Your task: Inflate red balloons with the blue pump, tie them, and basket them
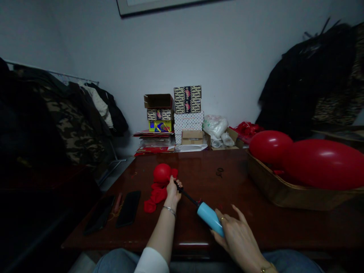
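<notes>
A partly inflated red balloon sits at the fingertips of my left hand. Those fingers are closed around the balloon's neck and the black end of a balloon pump; the exact join is hidden. The pump's thin black rod slopes down to its light-blue barrel. My right hand grips the lower part of this barrel, thumb underneath and fingers partly raised over the top. Crumpled red balloon material lies on the table just left of my left hand.
A basket at the right holds large inflated red balloons. Scissors lie mid-table. Two dark phone-like flat items are at the left. Boxes and a plastic bag line the back. The table is glossy brown.
</notes>
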`<state>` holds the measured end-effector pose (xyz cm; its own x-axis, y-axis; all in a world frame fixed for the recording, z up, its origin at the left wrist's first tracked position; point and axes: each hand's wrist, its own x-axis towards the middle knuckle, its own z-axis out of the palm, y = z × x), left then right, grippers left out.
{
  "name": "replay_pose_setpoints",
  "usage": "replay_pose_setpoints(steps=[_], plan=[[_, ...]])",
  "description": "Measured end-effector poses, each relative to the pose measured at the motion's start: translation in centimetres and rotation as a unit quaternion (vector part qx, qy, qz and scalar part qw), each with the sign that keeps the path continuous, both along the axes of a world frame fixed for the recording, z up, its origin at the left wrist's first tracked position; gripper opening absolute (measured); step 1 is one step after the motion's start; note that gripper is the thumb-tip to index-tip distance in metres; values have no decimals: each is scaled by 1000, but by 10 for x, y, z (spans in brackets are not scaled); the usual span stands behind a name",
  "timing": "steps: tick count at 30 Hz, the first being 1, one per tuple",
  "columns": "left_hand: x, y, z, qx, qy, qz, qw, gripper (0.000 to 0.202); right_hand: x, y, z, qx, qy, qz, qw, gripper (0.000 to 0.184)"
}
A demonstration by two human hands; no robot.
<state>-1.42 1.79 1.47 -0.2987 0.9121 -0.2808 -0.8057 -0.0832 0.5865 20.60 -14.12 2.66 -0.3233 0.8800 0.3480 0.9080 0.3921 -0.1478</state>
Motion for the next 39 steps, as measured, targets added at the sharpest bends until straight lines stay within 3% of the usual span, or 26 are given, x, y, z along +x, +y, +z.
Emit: replay_pose_setpoints(steps=[10, 16, 22, 32, 39], plan=[[15, -4, -3, -9, 7, 1, 1000, 26, -23, 18, 9, -9, -49, -24, 998, 45], [30, -7, -9, -13, 30, -31, 999, 32, -44, 39, 11, -18, -54, -32, 998, 46], [28, -5, -12, -11, 44, -22, 999, 33, -54, 45, 10, -17, -45, -36, 998, 46], [5, 2, -7, -7, 18, -1, 1000, 27, -26, 17, 0, -8, -24, -10, 1000, 44], [-6, 4, 7, 8, -18, 6, 1000, 27, -1, -1, -4, 17, -2, 0, 1000, 41]])
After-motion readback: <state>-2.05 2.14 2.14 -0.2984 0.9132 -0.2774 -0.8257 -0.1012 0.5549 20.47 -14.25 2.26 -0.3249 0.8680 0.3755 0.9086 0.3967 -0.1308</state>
